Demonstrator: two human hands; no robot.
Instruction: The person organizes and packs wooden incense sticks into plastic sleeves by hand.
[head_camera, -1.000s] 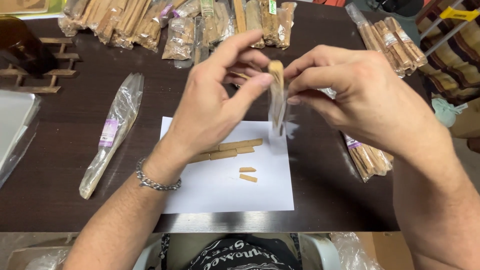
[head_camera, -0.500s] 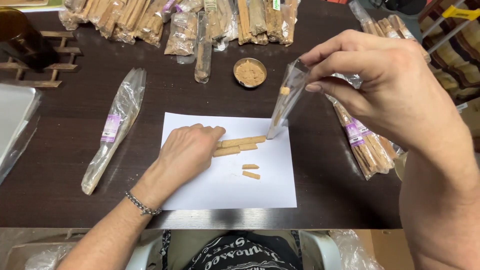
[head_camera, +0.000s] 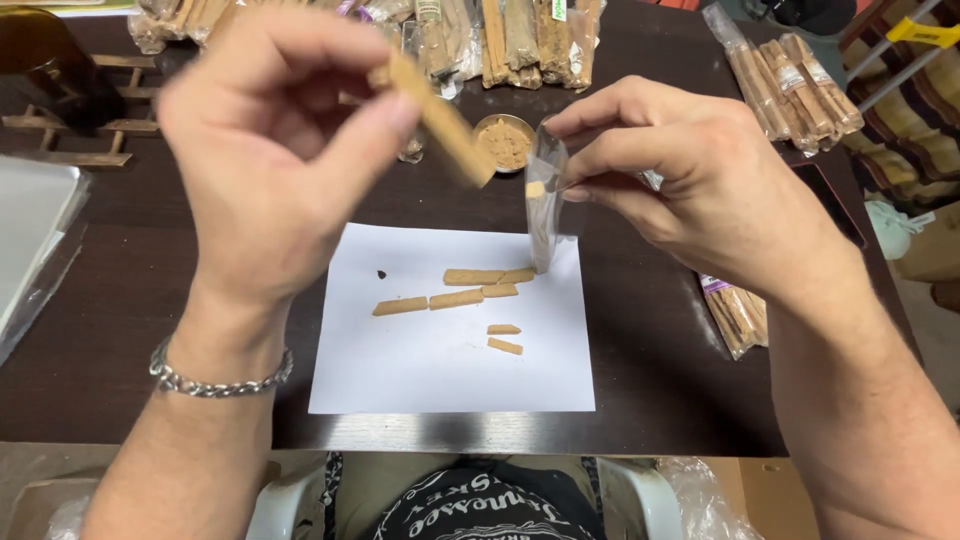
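Observation:
My left hand (head_camera: 270, 150) is raised above the table and pinches a tan wooden stick (head_camera: 440, 120) that slants down toward the right. My right hand (head_camera: 690, 190) holds a narrow clear plastic bag (head_camera: 543, 205) upright by its open top, its lower end resting on a white paper sheet (head_camera: 450, 360). A small piece of wood shows inside the bag. The stick's lower end is close to the bag's mouth. Several short tan wood pieces (head_camera: 455, 290) lie on the sheet.
A small round dish of tan powder (head_camera: 503, 140) stands behind the sheet. Bagged bundles of wooden sticks lie along the back edge (head_camera: 520, 35) and at the right (head_camera: 790, 85). A dark wooden rack (head_camera: 60, 110) is at the far left.
My left hand rose from the paper with a stick and brought it up to the bag's mouth. My right hand lowered the bag slightly toward the sheet.

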